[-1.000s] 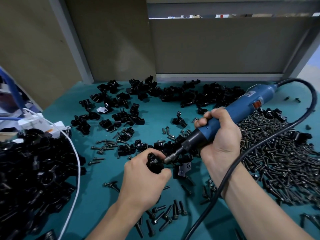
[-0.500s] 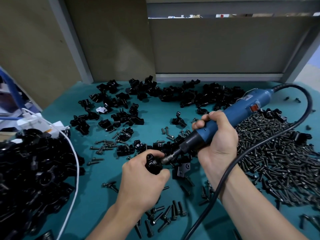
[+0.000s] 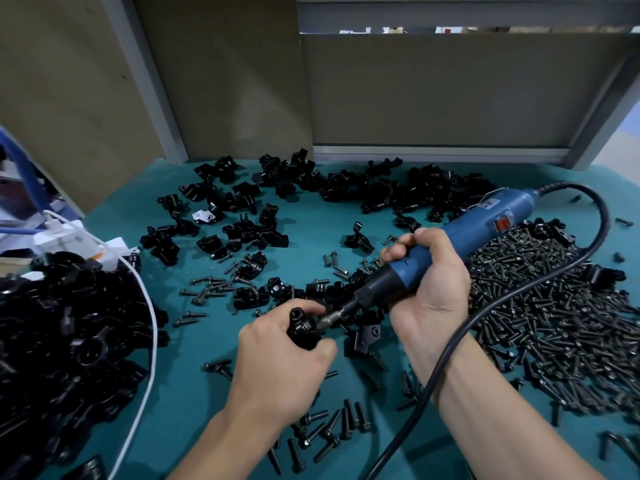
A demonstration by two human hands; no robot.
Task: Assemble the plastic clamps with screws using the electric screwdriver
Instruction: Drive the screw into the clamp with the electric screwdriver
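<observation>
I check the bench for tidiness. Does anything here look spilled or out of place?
Nothing looks damaged. Screws lie loose on the green mat: a large heap at right, a scatter near the front. The black cable crosses the heap; a white cable lies over the left clamp pile.

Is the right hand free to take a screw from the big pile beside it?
Probably not yet: the right hand grips the blue screwdriver, so it is occupied. The screw pile lies close beside it, crossed only by the black cable.
</observation>
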